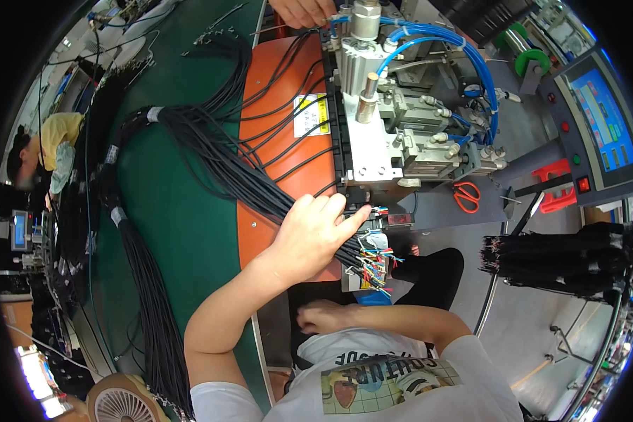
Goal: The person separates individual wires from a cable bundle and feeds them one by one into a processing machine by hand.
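Observation:
My left hand is closed around a thick bundle of black cables that fans out over an orange pad on the green bench. Its index finger points at the front slot of a metal machine. The cable ends with stripped coloured wires stick out just right of the hand. My right hand lies curled low against my body, under the bench edge. Whether it holds anything is hidden.
The machine carries pneumatic cylinders and blue hoses. Orange-handled scissors lie on its base, with a touch screen at the right. A rack of black cables hangs at right. Another person's hand reaches in at top; a co-worker sits far left.

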Available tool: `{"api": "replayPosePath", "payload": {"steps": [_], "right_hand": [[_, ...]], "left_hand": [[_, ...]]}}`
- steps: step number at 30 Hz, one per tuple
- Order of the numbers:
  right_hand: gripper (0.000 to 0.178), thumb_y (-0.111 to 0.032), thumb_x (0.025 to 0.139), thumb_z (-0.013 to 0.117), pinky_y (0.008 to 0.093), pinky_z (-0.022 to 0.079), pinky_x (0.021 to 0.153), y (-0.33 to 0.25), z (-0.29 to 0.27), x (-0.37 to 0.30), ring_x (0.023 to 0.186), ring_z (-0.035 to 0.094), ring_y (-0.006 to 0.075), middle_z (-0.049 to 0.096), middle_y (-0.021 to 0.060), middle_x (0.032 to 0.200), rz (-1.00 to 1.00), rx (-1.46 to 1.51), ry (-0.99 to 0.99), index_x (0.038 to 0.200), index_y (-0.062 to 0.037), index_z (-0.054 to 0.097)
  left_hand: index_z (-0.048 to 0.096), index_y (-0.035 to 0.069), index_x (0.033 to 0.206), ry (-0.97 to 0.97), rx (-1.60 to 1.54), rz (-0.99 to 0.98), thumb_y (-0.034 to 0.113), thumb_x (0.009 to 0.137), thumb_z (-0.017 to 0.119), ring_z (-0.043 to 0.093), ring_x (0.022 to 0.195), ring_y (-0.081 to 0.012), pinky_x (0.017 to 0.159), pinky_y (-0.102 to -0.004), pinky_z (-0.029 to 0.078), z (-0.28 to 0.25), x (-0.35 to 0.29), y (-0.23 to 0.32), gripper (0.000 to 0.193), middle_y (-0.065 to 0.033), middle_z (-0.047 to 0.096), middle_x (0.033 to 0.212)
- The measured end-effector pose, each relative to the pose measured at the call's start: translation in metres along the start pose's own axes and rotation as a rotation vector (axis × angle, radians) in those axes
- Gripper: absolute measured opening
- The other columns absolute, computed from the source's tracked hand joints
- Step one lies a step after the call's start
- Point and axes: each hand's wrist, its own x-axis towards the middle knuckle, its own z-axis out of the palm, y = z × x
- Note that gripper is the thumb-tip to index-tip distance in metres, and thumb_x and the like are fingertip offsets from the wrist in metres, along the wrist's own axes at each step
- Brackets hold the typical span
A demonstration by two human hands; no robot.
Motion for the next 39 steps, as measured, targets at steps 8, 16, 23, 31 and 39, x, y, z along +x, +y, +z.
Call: {"api": "replayPosePath", "payload": {"steps": [8,16,23,31,39], "right_hand": [[0.060,-0.008,0.081,0.057,0.0425,0.042,0.096,-0.024,-0.028,0.042,0.110,0.052,0.0394,0.052,0.0257,0.120,-0.006,-0.013,0.433,0.136,-0.0021,0.036],[0.024,-0.020,0.093,0.055,0.0297,0.048,0.071,0.029,-0.018,-0.035,0.084,0.062,0.0164,0.065,0.0112,0.094,0.019,0.208,0.556,0.108,-0.0020,0.058],[0.026,-0.029,0.087,0.063,0.0306,0.048,0.062,0.009,-0.029,-0.076,0.070,0.061,0.0154,0.064,0.0059,0.075,0.107,0.508,0.128,0.087,-0.0031,0.064],[0.020,-0.022,0.086,0.064,0.0311,0.047,0.059,0.026,0.014,-0.080,0.068,0.060,0.0156,0.063,0.0078,0.077,0.250,0.355,0.464,0.094,-0.0029,0.061],[0.020,-0.018,0.092,0.056,0.0238,0.046,0.053,-0.004,-0.028,-0.169,0.057,0.059,0.0090,0.063,0.0040,0.070,0.325,0.516,1.258,0.088,0.0002,0.062]], "left_hand": [[0.061,0.012,0.116,-0.011,0.011,-0.003,0.008,0.079,0.055,0.051,0.075,-0.0195,0.063,-0.0329,0.036,-0.003,0.000,0.000,0.038,-0.0051,0.048,0.082],[0.062,0.013,0.116,0.012,-0.010,-0.005,0.008,0.079,0.056,0.051,0.074,-0.0189,0.062,-0.0328,0.035,0.002,0.001,0.003,0.038,-0.0051,0.047,0.081],[0.061,0.013,0.117,-0.006,0.002,-0.011,0.008,0.078,0.056,0.051,0.074,-0.0192,0.062,-0.0328,0.035,-0.001,-0.001,-0.003,0.040,-0.0048,0.048,0.081],[0.061,0.013,0.118,-0.011,0.021,0.020,0.011,0.075,0.057,0.050,0.072,-0.0212,0.060,-0.0339,0.035,-0.003,0.004,-0.001,0.044,-0.0048,0.046,0.078],[0.060,0.007,0.118,-0.079,-0.026,-0.014,0.006,0.073,0.057,0.051,0.072,-0.0214,0.062,-0.0342,0.038,-0.008,-0.003,0.009,0.045,-0.0058,0.047,0.078]]}}
